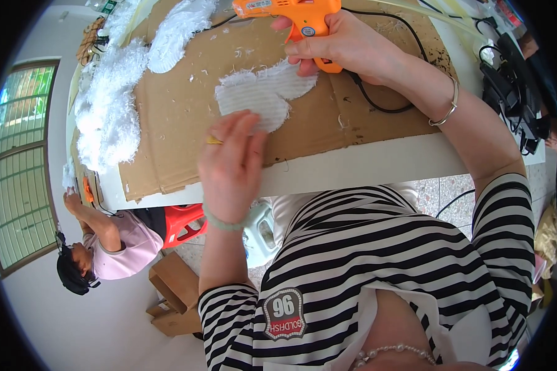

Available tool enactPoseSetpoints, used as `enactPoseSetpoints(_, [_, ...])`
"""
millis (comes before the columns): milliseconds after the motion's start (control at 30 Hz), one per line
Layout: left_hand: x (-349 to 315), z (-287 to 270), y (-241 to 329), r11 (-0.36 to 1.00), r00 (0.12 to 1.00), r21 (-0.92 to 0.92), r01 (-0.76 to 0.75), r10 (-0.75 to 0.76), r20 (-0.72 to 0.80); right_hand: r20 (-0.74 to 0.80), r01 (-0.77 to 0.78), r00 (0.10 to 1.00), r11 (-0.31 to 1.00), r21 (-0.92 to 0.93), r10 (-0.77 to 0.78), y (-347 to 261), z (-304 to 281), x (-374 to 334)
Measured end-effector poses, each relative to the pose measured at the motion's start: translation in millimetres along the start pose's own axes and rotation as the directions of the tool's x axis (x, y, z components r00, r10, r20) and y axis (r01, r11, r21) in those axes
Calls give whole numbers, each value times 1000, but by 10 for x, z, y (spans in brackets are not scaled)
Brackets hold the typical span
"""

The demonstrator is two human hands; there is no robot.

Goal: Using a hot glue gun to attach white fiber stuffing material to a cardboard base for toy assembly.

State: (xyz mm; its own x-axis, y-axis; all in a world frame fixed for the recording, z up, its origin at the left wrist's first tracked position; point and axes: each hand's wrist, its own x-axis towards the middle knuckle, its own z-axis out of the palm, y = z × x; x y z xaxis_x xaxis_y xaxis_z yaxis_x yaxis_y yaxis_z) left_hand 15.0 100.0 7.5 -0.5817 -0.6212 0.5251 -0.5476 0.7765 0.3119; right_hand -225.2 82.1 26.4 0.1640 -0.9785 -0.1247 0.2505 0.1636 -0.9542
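Observation:
In my right hand [346, 46] is an orange hot glue gun [306, 25], its handle gripped and its nozzle end toward the left. Below it a white ribbed fabric piece [254, 99] with fluffy, frayed edges lies on the cardboard. My left hand [232, 167] is over the near edge of that piece, slightly blurred, fingers extended and partly apart; the fingertips overlap the fabric, and I see nothing held in them. A yellow ring or band shows on one finger. Another white fluffy piece [179, 34] lies farther back on the left.
A brown cardboard sheet [167, 136] covers much of the white table [365, 164]. White fluffy material [108, 117] is heaped on its left. A black cord [384, 110] loops from the glue gun. Black devices with cables [513, 93] stand at right. Another person [124, 241] works at far left.

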Motion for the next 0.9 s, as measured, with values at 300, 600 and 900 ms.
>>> enactPoseSetpoints(300, [-76, 76, 167, 998, 984, 12, -56, 53, 170, 26, 92, 996, 994, -66, -91, 71, 93, -54])
enactPoseSetpoints(600, [-35, 49, 189, 998, 982, 7, -65, 63, 177, 59, 55, 997, 995, -83, -50, 216, 10, -18])
enactPoseSetpoints(900, [45, 54, 130, 997, 982, -34, -75, 80, 172, 51, 58, 997, 994, -88, -54, 186, 25, -46])
